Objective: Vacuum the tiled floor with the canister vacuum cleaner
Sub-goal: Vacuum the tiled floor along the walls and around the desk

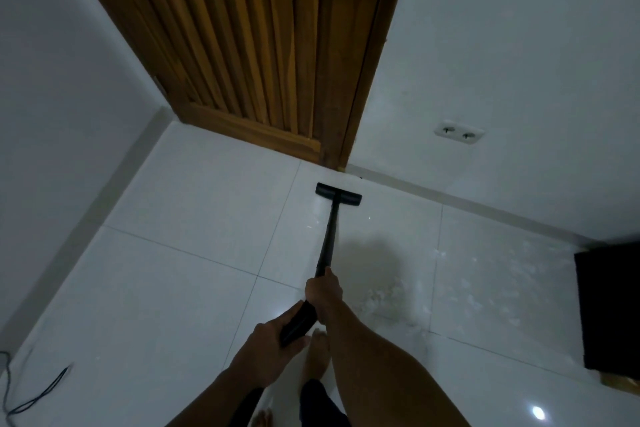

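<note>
The black vacuum wand (326,239) slants away from me across the white tiled floor (180,288). Its flat floor head (338,193) rests on the tiles close to the foot of the wooden door. My right hand (323,291) is shut around the wand's lower part. Just behind it, my left hand (273,340) grips the thicker black handle (298,324). The canister itself is out of view.
A slatted wooden door (249,45) and its frame stand straight ahead, with white walls on both sides. A double wall socket (459,133) sits low on the right wall. A black object (609,308) stands at the right edge. A thin black cable (38,399) lies at bottom left. My bare feet (315,357) are below my hands.
</note>
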A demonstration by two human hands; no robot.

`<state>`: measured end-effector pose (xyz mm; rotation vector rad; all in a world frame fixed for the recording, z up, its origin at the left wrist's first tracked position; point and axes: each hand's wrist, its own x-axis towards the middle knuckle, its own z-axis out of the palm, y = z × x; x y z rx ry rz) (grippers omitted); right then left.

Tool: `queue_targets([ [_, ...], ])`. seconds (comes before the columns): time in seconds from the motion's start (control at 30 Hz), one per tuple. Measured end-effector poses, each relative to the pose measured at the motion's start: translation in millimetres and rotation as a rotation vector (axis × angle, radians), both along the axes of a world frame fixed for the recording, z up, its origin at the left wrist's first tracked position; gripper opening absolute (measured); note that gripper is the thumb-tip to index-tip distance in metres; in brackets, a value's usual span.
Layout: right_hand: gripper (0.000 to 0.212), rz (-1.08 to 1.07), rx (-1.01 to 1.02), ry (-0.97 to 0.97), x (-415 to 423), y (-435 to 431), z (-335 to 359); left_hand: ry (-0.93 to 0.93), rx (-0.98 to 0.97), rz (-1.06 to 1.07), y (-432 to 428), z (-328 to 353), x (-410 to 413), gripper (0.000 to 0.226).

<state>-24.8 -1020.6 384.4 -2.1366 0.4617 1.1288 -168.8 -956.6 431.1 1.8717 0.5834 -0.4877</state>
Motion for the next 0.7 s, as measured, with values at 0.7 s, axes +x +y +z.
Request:
queue_targets([
  [0.7, 0.063, -0.086, 0.068, -0.159, -298, -95, 77, -0.117, -0.058, -0.191, -61, 40, -290, 0.060],
])
